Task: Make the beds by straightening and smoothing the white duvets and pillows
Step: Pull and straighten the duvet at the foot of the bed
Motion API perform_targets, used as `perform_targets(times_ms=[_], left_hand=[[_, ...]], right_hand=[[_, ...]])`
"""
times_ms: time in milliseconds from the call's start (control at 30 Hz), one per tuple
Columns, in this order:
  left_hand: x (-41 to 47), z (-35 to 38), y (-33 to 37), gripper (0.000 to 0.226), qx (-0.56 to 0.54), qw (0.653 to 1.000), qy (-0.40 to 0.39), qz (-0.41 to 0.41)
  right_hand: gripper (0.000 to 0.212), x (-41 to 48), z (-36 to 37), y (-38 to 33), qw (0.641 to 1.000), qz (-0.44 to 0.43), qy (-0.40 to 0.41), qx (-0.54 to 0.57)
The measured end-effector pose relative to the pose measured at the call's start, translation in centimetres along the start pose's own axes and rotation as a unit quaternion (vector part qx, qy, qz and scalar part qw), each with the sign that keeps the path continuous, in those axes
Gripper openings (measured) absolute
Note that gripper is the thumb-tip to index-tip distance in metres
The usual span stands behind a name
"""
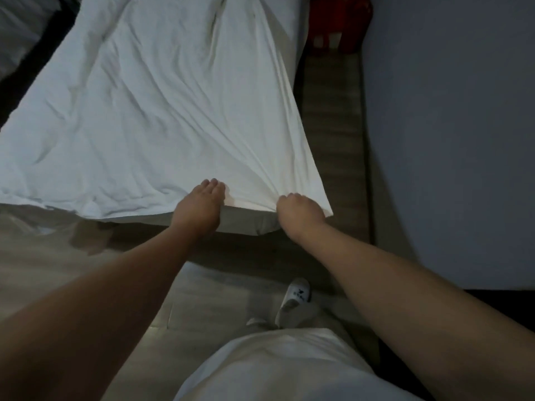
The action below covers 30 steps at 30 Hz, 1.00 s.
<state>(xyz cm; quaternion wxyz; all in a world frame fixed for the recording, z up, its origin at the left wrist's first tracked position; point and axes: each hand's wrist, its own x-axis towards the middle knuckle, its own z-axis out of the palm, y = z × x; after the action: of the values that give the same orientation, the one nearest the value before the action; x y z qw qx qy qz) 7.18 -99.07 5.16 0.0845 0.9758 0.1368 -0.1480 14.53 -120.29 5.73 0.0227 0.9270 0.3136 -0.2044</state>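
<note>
At edge of 1 duvet [162, 111]: right hand [299, 209] grip bunches corner, left hand [199, 204] lies flat.

A narrow strip of floor [330, 125] runs toward 1 o'clock between the edge of the duvet [173, 111] and a grey surface [448, 140] at 3 o'clock. A red object [335, 27] blocks its far end. Open floor lies at 8 o'clock.

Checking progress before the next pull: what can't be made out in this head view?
Pillows: beyond the top edge, head view.
Left hand thumb: hidden under the duvet edge, so its grip is unclear.
Right hand fingertips: buried in the bunched duvet it grips.
Red object: dark, cut by the top edge, unidentifiable.
Duvet's left side: cut by the left edge.
</note>
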Motion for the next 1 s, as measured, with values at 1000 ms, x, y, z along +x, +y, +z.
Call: perform_targets(times_ms=[1000], left_hand=[[-2.1, 2.2, 16.0, 0.070, -0.216, 0.951, 0.100, -0.197]], right_hand=[[0.017, 5.6, -5.8, 9.2, 0.912, -0.394, -0.074, -0.085]])
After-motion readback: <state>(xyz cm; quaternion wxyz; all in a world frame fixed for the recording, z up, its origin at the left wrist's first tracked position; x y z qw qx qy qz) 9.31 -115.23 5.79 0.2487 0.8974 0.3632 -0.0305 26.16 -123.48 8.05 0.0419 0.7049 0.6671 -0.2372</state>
